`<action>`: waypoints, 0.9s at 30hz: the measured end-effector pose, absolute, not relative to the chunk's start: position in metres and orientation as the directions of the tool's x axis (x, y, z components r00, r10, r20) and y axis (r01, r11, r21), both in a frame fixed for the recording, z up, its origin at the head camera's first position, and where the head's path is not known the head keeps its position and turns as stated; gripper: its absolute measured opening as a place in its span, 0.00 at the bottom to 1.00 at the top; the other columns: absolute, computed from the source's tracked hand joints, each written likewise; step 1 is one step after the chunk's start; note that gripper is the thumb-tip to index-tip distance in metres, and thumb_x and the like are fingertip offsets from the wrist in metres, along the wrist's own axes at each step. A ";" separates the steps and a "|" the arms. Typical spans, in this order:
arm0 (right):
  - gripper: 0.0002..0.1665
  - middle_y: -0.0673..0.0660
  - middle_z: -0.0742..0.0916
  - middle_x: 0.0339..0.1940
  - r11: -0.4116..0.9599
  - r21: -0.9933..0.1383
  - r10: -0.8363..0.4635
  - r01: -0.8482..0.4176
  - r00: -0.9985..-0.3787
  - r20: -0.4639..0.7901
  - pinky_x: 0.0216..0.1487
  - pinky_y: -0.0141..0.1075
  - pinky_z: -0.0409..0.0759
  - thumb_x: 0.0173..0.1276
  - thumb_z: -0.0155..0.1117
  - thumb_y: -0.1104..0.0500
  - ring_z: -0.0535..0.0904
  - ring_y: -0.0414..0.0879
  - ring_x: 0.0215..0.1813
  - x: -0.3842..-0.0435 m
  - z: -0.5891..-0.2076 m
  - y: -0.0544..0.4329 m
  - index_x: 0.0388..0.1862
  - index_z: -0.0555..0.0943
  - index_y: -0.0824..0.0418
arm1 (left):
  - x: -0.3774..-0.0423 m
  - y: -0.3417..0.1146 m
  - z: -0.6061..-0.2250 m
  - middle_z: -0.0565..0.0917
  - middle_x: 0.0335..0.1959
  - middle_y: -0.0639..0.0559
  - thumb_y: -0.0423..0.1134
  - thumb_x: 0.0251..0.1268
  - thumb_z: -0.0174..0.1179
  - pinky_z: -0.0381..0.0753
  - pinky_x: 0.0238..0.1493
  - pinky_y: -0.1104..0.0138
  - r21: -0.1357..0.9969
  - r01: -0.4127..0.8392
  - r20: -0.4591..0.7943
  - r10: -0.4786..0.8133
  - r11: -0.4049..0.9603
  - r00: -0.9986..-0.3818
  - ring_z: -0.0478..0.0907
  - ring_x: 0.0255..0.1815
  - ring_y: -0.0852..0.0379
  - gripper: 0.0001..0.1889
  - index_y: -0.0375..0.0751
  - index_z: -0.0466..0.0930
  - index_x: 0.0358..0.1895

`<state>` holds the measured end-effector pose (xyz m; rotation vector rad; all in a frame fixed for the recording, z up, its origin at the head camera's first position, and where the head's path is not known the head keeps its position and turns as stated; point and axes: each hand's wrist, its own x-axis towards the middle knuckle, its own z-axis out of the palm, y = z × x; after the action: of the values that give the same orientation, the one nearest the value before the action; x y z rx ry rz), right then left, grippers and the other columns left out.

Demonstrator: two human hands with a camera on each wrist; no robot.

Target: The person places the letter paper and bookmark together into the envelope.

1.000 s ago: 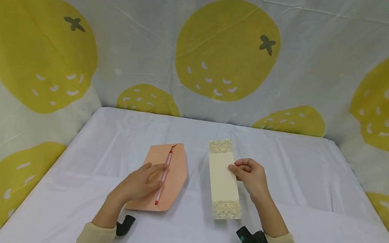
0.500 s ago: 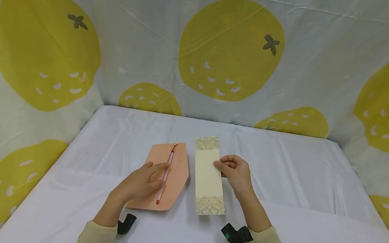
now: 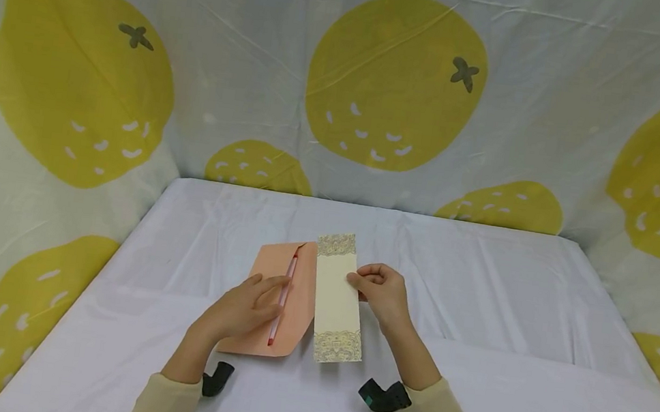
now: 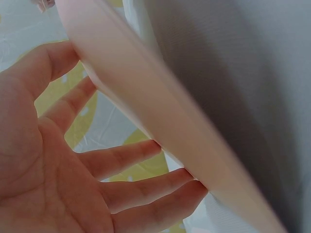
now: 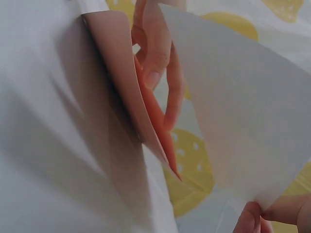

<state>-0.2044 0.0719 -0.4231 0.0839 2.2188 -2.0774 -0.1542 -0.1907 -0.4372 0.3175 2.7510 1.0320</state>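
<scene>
A salmon-pink envelope (image 3: pixel 298 312) lies left of centre, and a thin white strip with red ends (image 3: pixel 274 328) runs lengthwise along it. My left hand (image 3: pixel 243 309) rests on the envelope; its spread fingers touch the edge of the envelope (image 4: pixel 146 102) in the left wrist view. Between thumb and fingers, my right hand (image 3: pixel 383 295) pinches the right edge of a long cream card (image 3: pixel 336 296) with ornate patterned ends. The card stands raised beside the envelope, overlapping its right edge in the head view. Its plain back (image 5: pixel 243 97) faces the right wrist camera.
A white cloth (image 3: pixel 481 286) covers the table. Behind and at both sides hangs a pale curtain (image 3: pixel 250 52) with big yellow lemons. Dark wrist-camera mounts (image 3: pixel 383 397) sit at both wrists.
My right hand has carried the card leftward, from well apart from the envelope to right against its edge in the head view. The left hand has stayed on the envelope.
</scene>
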 end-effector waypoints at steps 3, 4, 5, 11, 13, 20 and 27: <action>0.10 0.54 0.83 0.25 0.061 -0.992 -0.015 0.115 -0.993 -0.116 0.31 0.32 0.80 0.62 0.69 0.67 0.80 0.43 0.27 -0.205 -0.425 0.067 0.38 0.78 0.70 | -0.154 -0.191 -0.437 0.64 0.71 0.34 0.46 0.70 0.57 0.60 0.62 0.36 0.665 0.135 -0.096 0.264 0.734 -0.960 0.56 0.73 0.33 0.27 0.53 0.67 0.71; 0.10 0.54 0.83 0.25 0.059 -0.991 -0.011 0.118 -0.993 -0.119 0.31 0.32 0.80 0.62 0.70 0.67 0.80 0.42 0.26 -0.205 -0.426 0.065 0.38 0.78 0.70 | -0.154 -0.191 -0.437 0.64 0.71 0.34 0.46 0.70 0.57 0.60 0.62 0.36 0.665 0.135 -0.096 0.263 0.735 -0.960 0.56 0.73 0.33 0.27 0.53 0.67 0.71; 0.10 0.54 0.84 0.25 0.057 -0.991 -0.008 0.121 -0.993 -0.122 0.31 0.32 0.79 0.62 0.70 0.67 0.79 0.42 0.26 -0.205 -0.426 0.063 0.38 0.78 0.70 | -0.155 -0.191 -0.437 0.64 0.71 0.34 0.46 0.70 0.57 0.60 0.62 0.36 0.664 0.136 -0.094 0.263 0.736 -0.960 0.56 0.73 0.33 0.27 0.53 0.67 0.71; 0.10 0.54 0.83 0.25 0.057 -0.989 0.020 0.139 -0.990 -0.138 0.29 0.32 0.79 0.61 0.70 0.67 0.78 0.41 0.25 -0.205 -0.431 0.053 0.37 0.78 0.70 | -0.155 -0.191 -0.437 0.65 0.70 0.35 0.46 0.69 0.57 0.60 0.61 0.35 0.660 0.137 -0.090 0.258 0.739 -0.962 0.56 0.73 0.33 0.27 0.54 0.67 0.71; 0.09 0.55 0.83 0.24 0.065 -0.988 0.032 0.137 -0.990 -0.135 0.29 0.32 0.79 0.61 0.70 0.67 0.78 0.42 0.24 -0.205 -0.433 0.049 0.37 0.79 0.69 | -0.155 -0.190 -0.437 0.65 0.70 0.35 0.46 0.69 0.57 0.60 0.62 0.35 0.661 0.134 -0.090 0.255 0.739 -0.963 0.56 0.73 0.33 0.27 0.54 0.67 0.71; 0.09 0.55 0.81 0.21 0.110 -0.991 0.064 0.082 -0.995 -0.075 0.27 0.33 0.80 0.61 0.71 0.67 0.77 0.42 0.22 -0.201 -0.438 0.036 0.34 0.79 0.69 | -0.154 -0.189 -0.435 0.66 0.70 0.36 0.46 0.69 0.57 0.60 0.62 0.34 0.667 0.122 -0.100 0.250 0.735 -0.963 0.54 0.74 0.33 0.27 0.54 0.68 0.71; 0.08 0.55 0.80 0.20 0.163 -0.985 0.092 0.059 -0.995 -0.044 0.26 0.37 0.81 0.60 0.71 0.67 0.77 0.43 0.19 -0.199 -0.441 0.028 0.31 0.79 0.68 | -0.154 -0.189 -0.434 0.64 0.71 0.34 0.46 0.69 0.57 0.59 0.61 0.34 0.667 0.122 -0.100 0.251 0.735 -0.963 0.54 0.73 0.33 0.27 0.54 0.68 0.71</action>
<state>-0.1988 0.0280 -0.4412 0.1572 2.4153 -2.0435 -0.1544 -0.1889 -0.4341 0.2992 2.7526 1.0386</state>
